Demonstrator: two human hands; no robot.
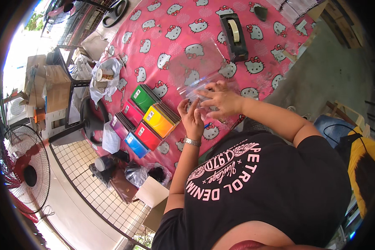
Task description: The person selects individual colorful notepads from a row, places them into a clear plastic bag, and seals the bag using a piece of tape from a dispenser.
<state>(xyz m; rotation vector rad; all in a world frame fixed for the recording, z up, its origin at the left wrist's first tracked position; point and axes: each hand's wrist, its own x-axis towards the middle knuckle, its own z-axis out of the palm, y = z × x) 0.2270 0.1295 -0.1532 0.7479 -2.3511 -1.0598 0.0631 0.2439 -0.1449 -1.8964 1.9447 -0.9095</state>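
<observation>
Clear plastic bags [198, 68] lie on the pink patterned tablecloth in front of me. My right hand [223, 100] rests over their near edge, fingers spread and slightly bent against the plastic. Close beside it, my left hand [191, 121] touches the same edge with its fingers apart. What lies beneath my fingers is partly hidden. To the left sit stacks of small spiral notebooks: green [143, 98], yellow [157, 121], red [148, 136], pink [132, 111], purple [121, 126] and blue [136, 144]. A small blue item [207, 125] shows by my right hand.
A black tape dispenser [234, 37] stands beyond my right hand. At the table's left edge sits a white plastic bag [105, 79] with a cup in it. A black chair [89, 121] and a standing fan [27, 166] are at the left. Papers [293, 8] lie at the far right.
</observation>
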